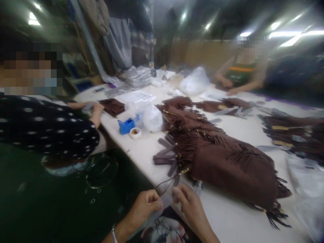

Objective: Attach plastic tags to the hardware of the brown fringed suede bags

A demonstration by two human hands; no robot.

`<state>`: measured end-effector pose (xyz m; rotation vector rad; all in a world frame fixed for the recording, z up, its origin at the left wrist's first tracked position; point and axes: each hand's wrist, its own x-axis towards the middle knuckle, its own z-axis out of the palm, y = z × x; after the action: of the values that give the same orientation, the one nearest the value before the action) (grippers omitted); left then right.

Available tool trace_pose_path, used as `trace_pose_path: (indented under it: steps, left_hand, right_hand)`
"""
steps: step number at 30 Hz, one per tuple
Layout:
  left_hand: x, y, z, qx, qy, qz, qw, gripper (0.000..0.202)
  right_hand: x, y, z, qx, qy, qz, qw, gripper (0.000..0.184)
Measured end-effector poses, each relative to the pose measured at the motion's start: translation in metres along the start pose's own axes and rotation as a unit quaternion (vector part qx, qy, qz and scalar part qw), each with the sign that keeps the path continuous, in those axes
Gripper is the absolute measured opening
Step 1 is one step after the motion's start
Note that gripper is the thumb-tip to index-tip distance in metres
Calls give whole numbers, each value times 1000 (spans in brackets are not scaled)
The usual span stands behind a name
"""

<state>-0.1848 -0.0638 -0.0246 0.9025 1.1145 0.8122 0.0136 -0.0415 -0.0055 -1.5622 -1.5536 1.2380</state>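
At the near table edge, my left hand (149,204) is closed, its thumb and fingertips pinched where a thin dark cord (168,182) ends. The cord loops back to a gold-coloured metal piece (184,171) beside a brown fringed bag (233,168). My right hand (188,202) is curled shut just to the right, thumb against the fingers; what it grips is hidden. Pale see-through plastic (166,199) shows between the hands. Several flat dark straps (164,158) stick out of the bag pile toward me.
A blue tape dispenser (126,126) and a tape roll (135,133) stand near the left edge. Bunched clear plastic (152,118) lies behind them. A co-worker in polka dots (48,125) handles a brown piece (111,107) at left; another person (240,74) works across the table.
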Motion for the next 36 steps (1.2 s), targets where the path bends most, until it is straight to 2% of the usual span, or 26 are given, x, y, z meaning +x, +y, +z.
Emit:
trace_pose_path:
  steps: [2,4,7,13,18,23,26,32,36]
  left_hand:
    - [-6,-3,-13,8,21,7,1000,37]
    - [-13,-4,-26,30,43,13,999,36]
    - [-25,-1,-41,90,73,31,993,32]
    - [-40,2,-60,172,102,46,979,31]
    - [-42,-10,-74,192,115,37,974,34]
    - [-43,-16,-75,161,116,32,980,34]
    - [-42,-15,-71,150,109,40,982,34]
    - [-40,-8,-64,120,99,41,987,36]
    - [-43,-6,-63,128,92,45,986,35]
  right_hand:
    - [9,5,3,67,31,60,995,37]
    - [19,5,8,129,46,123,983,49]
    - [34,-2,19,172,43,170,969,52]
    - [51,-8,35,193,47,174,965,41]
    - [41,-18,35,241,31,158,957,42]
    - [26,-33,33,341,2,162,926,40]
    - [21,-35,32,364,-8,174,915,42]
    - [17,-24,35,392,-7,181,902,47]
    - [19,-18,38,395,25,167,903,48]
